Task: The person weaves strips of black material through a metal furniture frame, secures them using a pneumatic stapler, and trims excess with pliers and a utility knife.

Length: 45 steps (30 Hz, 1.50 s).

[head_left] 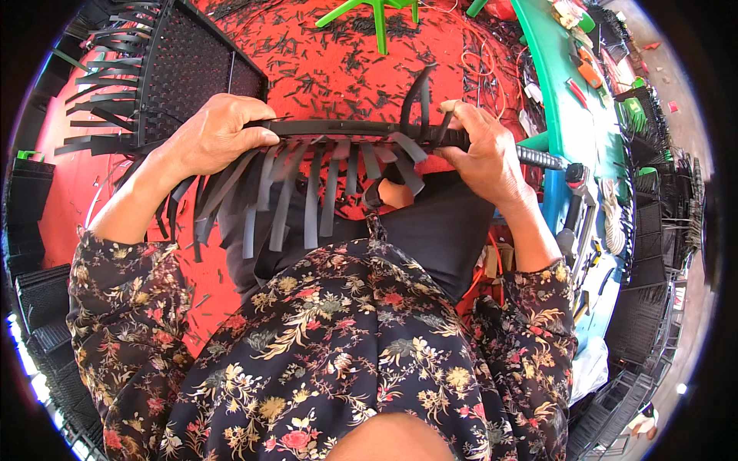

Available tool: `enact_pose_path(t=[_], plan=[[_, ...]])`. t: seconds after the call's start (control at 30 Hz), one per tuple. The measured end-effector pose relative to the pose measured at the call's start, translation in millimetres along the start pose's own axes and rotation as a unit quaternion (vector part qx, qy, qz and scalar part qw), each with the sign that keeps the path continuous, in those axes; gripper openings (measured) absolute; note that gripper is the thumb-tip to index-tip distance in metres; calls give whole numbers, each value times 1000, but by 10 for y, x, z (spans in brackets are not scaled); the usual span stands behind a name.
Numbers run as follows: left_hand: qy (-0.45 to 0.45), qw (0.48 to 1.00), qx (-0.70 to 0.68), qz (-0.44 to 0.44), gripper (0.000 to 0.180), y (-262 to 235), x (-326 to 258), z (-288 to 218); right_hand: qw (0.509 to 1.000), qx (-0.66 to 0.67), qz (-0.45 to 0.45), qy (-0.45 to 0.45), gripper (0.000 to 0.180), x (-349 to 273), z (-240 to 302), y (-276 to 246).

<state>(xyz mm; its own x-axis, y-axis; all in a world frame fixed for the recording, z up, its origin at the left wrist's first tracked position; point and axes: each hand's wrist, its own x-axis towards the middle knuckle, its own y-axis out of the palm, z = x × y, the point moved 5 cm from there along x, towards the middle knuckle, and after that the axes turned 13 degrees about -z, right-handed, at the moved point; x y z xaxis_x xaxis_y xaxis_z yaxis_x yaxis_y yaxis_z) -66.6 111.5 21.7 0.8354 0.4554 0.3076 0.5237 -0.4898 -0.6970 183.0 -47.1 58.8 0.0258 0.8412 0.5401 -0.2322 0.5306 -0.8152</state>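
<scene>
1. Head view: a black bar (346,128) is held level above the lap, between both hands, in front of the floral blouse (338,346).
2. The left hand (217,137) is clenched over the bar's left end, where it meets a black woven panel (188,73) lying on the red floor (323,54).
3. The right hand (483,146) is closed on the bar near its right end, fingers pinching a black strip (419,96) that loops upward.
4. Many flat black strips (311,196) hang from the bar toward the lap.
5. Judged handling: bar stiff and light; strips thin, floppy, springy, probably smooth and apt to slip, so a firm pinch near the bar is advised.
6. Best hold judged: bar ends for support, single strips close to their root.
7. A green counter (565,100) with tools is seen at right; black offcuts litter the floor.
</scene>
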Motion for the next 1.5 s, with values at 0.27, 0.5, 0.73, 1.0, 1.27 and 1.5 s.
enact_pose_path(t=[0.27,0.5,0.73,1.0,1.27,1.5], plan=[[9,992,96,-82,22,-27,-123,-42,996,-3,-70,-60,42,-7,144,-37],[214,938,112,-249,16,-294,-406,-1227,985,149,-85,27,22,25,79,40],[462,886,-27,-32,34,895,-224,-1816,906,350,-107,212,20,147,-49,65],[367,868,191,-275,21,859,738,-1314,885,379,-112,245,16,102,-84,7],[142,968,165,-122,22,800,781,-817,946,203,-250,18,8,7,299,-179],[125,981,115,-95,14,768,865,-885,837,457,-173,246,20,-66,246,22]])
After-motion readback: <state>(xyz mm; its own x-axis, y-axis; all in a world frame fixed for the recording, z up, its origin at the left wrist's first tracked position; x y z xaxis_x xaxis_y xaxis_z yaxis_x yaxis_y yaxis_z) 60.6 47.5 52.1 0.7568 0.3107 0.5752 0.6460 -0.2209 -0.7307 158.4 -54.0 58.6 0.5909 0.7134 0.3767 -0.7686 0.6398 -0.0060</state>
